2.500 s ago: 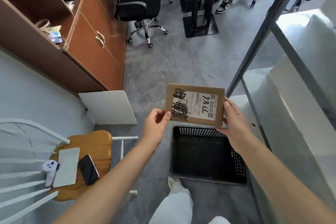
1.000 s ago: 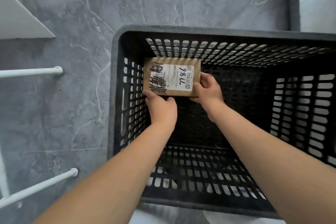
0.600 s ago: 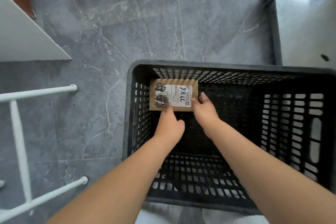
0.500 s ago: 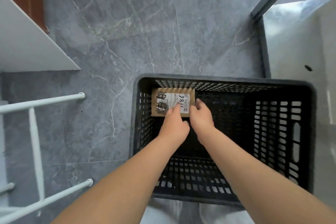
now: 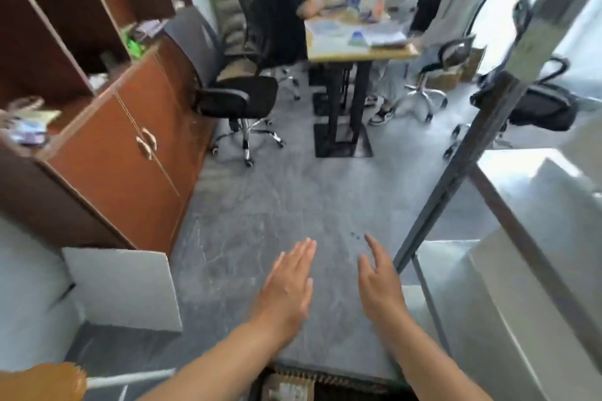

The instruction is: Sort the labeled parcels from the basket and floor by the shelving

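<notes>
Both my hands hang above the grey floor with fingers straight, holding nothing. My left hand [image 5: 288, 283] is a little left of centre and my right hand [image 5: 379, 282] is beside it. Below them, at the bottom edge, shows the far rim of the black basket [image 5: 338, 382]. Inside it lies the brown labeled parcel [image 5: 286, 389], only partly visible. The metal shelving [image 5: 462, 159] with white shelves stands at my right, its slanted post close to my right hand.
A white board [image 5: 123, 290] leans by the brown cabinet [image 5: 123, 153] on the left. A wooden chair seat [image 5: 42, 382] shows at bottom left. Farther off are a black office chair [image 5: 234, 91], a desk [image 5: 355, 45] and two seated people.
The parcel was put down in the basket and both hands let go. My hands rose out of the basket and my view lifted from the basket to the room.
</notes>
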A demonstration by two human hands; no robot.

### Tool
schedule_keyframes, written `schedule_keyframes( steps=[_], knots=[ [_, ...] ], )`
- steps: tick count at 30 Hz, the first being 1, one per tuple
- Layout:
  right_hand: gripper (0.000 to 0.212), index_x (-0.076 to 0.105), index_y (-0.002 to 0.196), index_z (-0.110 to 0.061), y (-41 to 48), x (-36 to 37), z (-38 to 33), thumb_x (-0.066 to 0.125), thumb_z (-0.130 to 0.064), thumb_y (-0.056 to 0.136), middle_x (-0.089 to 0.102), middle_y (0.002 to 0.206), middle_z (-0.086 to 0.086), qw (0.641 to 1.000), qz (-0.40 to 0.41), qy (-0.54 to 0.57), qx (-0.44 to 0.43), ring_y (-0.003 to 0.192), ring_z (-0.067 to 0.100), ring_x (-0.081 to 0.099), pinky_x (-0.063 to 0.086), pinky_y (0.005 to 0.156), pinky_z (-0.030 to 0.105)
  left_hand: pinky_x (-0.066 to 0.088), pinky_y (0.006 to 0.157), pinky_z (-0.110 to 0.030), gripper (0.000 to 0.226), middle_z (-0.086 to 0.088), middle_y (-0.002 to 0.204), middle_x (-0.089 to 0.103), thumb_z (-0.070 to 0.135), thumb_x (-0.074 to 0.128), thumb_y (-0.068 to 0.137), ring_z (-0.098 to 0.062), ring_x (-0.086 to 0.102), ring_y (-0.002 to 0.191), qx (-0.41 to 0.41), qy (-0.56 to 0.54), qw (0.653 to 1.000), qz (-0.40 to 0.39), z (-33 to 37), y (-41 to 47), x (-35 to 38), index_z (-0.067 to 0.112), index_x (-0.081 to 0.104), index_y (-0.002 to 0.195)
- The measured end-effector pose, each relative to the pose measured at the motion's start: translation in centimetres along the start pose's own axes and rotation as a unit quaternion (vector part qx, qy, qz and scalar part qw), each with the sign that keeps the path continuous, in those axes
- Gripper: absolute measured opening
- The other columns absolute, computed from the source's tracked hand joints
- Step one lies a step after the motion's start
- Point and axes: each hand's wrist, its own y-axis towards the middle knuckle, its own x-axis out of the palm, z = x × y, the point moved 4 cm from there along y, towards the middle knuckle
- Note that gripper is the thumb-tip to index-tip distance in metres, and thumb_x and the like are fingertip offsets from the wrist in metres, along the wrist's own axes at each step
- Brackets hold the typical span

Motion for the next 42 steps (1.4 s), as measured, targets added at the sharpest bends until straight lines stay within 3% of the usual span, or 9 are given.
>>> schedule_keyframes(
  steps=[3,8,12,16,23,28,34,40,42],
  knots=[
    [0.049,0.036,0.151,-0.019,-1.4,-7.4,-10.9,0.044,-0.016,0.102,0.035,0.156,-0.002,0.993,0.050,0.002,-0.110,0.144,0.012,0.030,0.020,0.116,0.023,-0.004,0.121,-0.026,0.061,0.005,0.163,0.008,0.015,0.040,0.101,-0.010,0.004,0.152,0.032,-0.009,0.991,0.126,7.5,2.6,-11.3,0.016,0.014,0.156],
    [0.055,0.025,0.155,-0.015,-6.5,-17.9,-25.0,0.041,-0.018,0.102,0.022,0.162,0.000,0.941,0.179,-0.089,-0.274,0.150,0.012,0.013,0.011,0.123,0.035,-0.008,0.122,-0.027,0.062,0.004,0.165,0.006,0.019,0.039,0.101,-0.005,-0.004,0.151,0.102,-0.017,0.954,0.282,19.9,2.5,-24.9,0.014,0.012,0.157],
    [0.065,0.017,0.157,-0.017,-9.6,-23.4,-32.4,0.047,-0.017,0.100,0.015,0.164,-0.001,0.897,0.256,-0.122,-0.338,0.151,0.012,0.008,0.011,0.124,0.039,-0.006,0.123,-0.032,0.063,0.005,0.166,-0.001,0.028,0.030,0.101,-0.006,-0.005,0.151,0.189,0.035,0.925,0.329,25.7,1.5,-31.6,0.018,0.005,0.158],
    [0.064,0.014,0.157,-0.018,-12.0,-26.4,-36.2,0.045,-0.021,0.102,0.013,0.165,-0.001,0.887,0.309,-0.099,-0.328,0.151,0.015,0.008,0.011,0.123,0.042,0.000,0.124,-0.040,0.063,0.002,0.166,-0.002,0.034,0.021,0.100,-0.009,-0.005,0.152,0.205,0.038,0.920,0.333,26.9,1.2,-35.6,0.015,0.005,0.158],
    [0.063,0.015,0.157,-0.012,-18.1,-28.1,-34.3,0.045,-0.017,0.101,0.012,0.165,0.004,0.857,0.394,-0.170,-0.284,0.152,0.019,0.007,0.012,0.122,0.049,0.005,0.124,-0.046,0.064,-0.001,0.166,-0.001,0.031,0.028,0.101,-0.014,-0.004,0.152,0.263,0.036,0.915,0.305,26.2,-0.7,-36.0,0.013,0.004,0.158],
    [0.066,0.003,0.158,-0.018,-23.4,-28.8,-30.8,0.038,-0.027,0.103,-0.001,0.166,-0.002,0.819,0.477,-0.253,-0.191,0.152,0.012,-0.003,-0.007,0.122,0.045,0.003,0.124,-0.046,0.065,-0.001,0.166,-0.007,0.028,0.032,0.103,-0.012,-0.009,0.152,0.315,0.019,0.910,0.270,27.3,-2.6,-33.1,0.015,0.000,0.158],
    [0.069,0.004,0.158,-0.016,-31.1,-30.8,-25.2,0.040,-0.028,0.101,-0.002,0.166,0.001,0.785,0.488,-0.360,-0.124,0.152,0.013,-0.004,-0.008,0.121,0.046,-0.002,0.124,-0.042,0.064,0.001,0.165,-0.010,0.031,0.028,0.103,-0.009,-0.015,0.150,0.387,-0.004,0.903,0.189,31.7,-6.1,-27.9,0.015,-0.002,0.157],
    [0.069,0.006,0.158,-0.014,-41.1,-35.5,-22.7,0.041,-0.029,0.101,0.001,0.166,0.002,0.696,0.557,-0.450,-0.054,0.152,0.013,-0.002,-0.003,0.121,0.051,0.005,0.124,-0.047,0.063,-0.003,0.165,-0.006,0.033,0.026,0.103,-0.014,-0.008,0.152,0.475,-0.054,0.861,0.174,40.0,-13.1,-26.4,0.011,0.001,0.157],
    [0.067,0.005,0.158,-0.015,-44.6,-36.6,-22.3,0.038,-0.033,0.102,0.002,0.166,0.002,0.681,0.573,-0.455,-0.036,0.152,0.013,-0.002,-0.002,0.121,0.052,0.003,0.124,-0.045,0.063,-0.002,0.166,-0.005,0.031,0.029,0.105,-0.013,-0.008,0.152,0.498,-0.073,0.848,0.167,42.9,-15.9,-26.2,0.011,0.001,0.157]
  ],
)
